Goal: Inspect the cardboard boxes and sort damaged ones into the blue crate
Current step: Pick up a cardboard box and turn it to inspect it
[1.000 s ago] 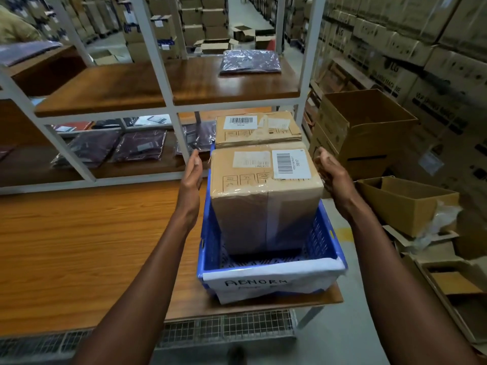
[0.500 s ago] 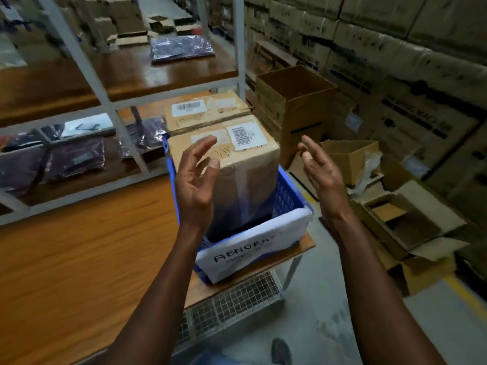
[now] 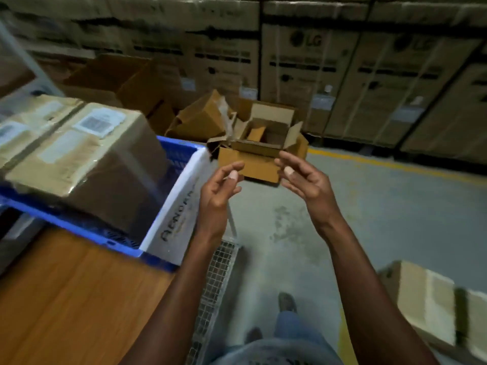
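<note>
a: status of the hands?

b: both raised over the floor, past the table's end. left hand (image 3: 220, 187) empty, fingers loosely curled, holding nothing. right hand (image 3: 305, 177) likewise empty, fingers relaxed and half bent. the two are near each other, palms turned inward, not touching.

a: the blue crate?

b: blue crate (image 3: 168, 151) sits at the end of the wooden table (image 3: 66, 299), to the left of the hands. a white sheet (image 3: 181, 204) hangs over its near end wall, handwritten, lettering only partly legible. one sealed cardboard box (image 3: 87, 159) stands inside the crate, rising above the rim, tape across the top, barcode label on the upper face. a second labelled box (image 3: 29, 122) lies just behind it; whether that one is in the crate, i cannot tell.

a: surroundings?

b: open, empty cartons (image 3: 263, 138) on the concrete floor beyond the hands. a wall of large printed cartons (image 3: 342, 75) behind those. another taped box (image 3: 432, 309) low at right, on the floor. image blurred throughout.
</note>
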`<state>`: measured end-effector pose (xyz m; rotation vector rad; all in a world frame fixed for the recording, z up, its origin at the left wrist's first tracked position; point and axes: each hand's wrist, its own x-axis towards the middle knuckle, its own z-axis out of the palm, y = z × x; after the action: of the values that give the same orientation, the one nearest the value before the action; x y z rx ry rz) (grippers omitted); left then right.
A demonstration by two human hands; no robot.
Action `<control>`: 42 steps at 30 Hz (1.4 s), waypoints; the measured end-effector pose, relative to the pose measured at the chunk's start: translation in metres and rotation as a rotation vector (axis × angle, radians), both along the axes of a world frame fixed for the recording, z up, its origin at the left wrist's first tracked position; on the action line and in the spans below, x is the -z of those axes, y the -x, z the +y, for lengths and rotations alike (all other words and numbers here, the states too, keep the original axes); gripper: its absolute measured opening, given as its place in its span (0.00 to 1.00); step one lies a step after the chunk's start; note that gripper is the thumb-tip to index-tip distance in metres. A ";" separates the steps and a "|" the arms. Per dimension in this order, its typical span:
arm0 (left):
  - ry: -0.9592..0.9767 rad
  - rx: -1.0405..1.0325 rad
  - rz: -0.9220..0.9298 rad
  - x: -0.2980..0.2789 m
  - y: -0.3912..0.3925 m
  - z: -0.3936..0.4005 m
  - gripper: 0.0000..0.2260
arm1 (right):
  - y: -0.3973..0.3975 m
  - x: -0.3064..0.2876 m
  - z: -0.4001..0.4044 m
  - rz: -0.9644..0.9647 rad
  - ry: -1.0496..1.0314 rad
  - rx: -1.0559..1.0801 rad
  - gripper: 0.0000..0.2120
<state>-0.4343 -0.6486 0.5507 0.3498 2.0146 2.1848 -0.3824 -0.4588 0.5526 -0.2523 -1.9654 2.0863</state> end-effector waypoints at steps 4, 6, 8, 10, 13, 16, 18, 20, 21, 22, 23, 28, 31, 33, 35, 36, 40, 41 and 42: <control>0.014 0.263 -0.086 0.016 -0.042 0.060 0.19 | -0.085 0.016 0.036 -0.082 0.022 0.205 0.24; 0.031 0.376 -0.118 0.026 -0.067 0.089 0.21 | -0.126 0.024 0.052 -0.127 0.039 0.315 0.25; 0.053 0.486 -0.128 0.033 -0.093 0.115 0.22 | -0.169 0.031 0.066 -0.164 0.058 0.415 0.27; 0.084 0.576 -0.123 0.039 -0.121 0.140 0.22 | -0.212 0.036 0.080 -0.190 0.086 0.515 0.26; 0.115 0.692 -0.114 0.046 -0.167 0.176 0.19 | -0.276 0.045 0.099 -0.210 0.120 0.661 0.22; 0.168 0.777 -0.149 0.060 -0.219 0.210 0.18 | -0.345 0.061 0.118 -0.262 0.142 0.783 0.15; 0.208 0.831 -0.205 0.074 -0.257 0.229 0.18 | -0.395 0.075 0.130 -0.313 0.146 0.863 0.15; 0.245 0.881 -0.263 0.092 -0.298 0.243 0.16 | -0.445 0.090 0.140 -0.365 0.143 0.948 0.15; 0.266 0.903 -0.290 0.101 -0.317 0.249 0.15 | -0.469 0.099 0.144 -0.396 0.154 0.984 0.15; 0.295 0.920 -0.320 0.111 -0.335 0.254 0.14 | -0.491 0.106 0.149 -0.434 0.173 1.012 0.14; 0.326 0.936 -0.347 0.120 -0.352 0.259 0.14 | -0.512 0.114 0.154 -0.476 0.193 1.031 0.13; 0.480 0.973 -0.385 0.155 -0.408 0.285 0.14 | -0.591 0.154 0.196 -0.679 0.234 1.027 0.10; 0.573 0.971 -0.387 0.177 -0.421 0.305 0.12 | -0.616 0.178 0.232 -0.785 0.258 1.005 0.10; 0.643 0.960 -0.409 0.195 -0.422 0.322 0.12 | -0.625 0.192 0.259 -0.843 0.289 0.965 0.12; 0.699 0.945 -0.447 0.218 -0.420 0.343 0.13 | -0.629 0.207 0.290 -0.886 0.316 0.905 0.13; 0.723 0.931 -0.466 0.229 -0.418 0.356 0.13 | -0.631 0.215 0.305 -0.901 0.338 0.880 0.14; 0.796 0.841 -0.608 0.283 -0.403 0.406 0.14 | -0.637 0.259 0.357 -0.951 0.446 0.817 0.12; 0.820 0.799 -0.665 0.296 -0.399 0.417 0.14 | -0.639 0.271 0.368 -0.986 0.469 0.788 0.11; 0.845 0.754 -0.721 0.308 -0.396 0.427 0.13 | -0.641 0.283 0.377 -1.035 0.476 0.747 0.09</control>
<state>-0.0382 -0.2212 0.2423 0.1251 1.7397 0.7477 0.2584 -0.0814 0.2693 -2.1085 -1.2530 1.9393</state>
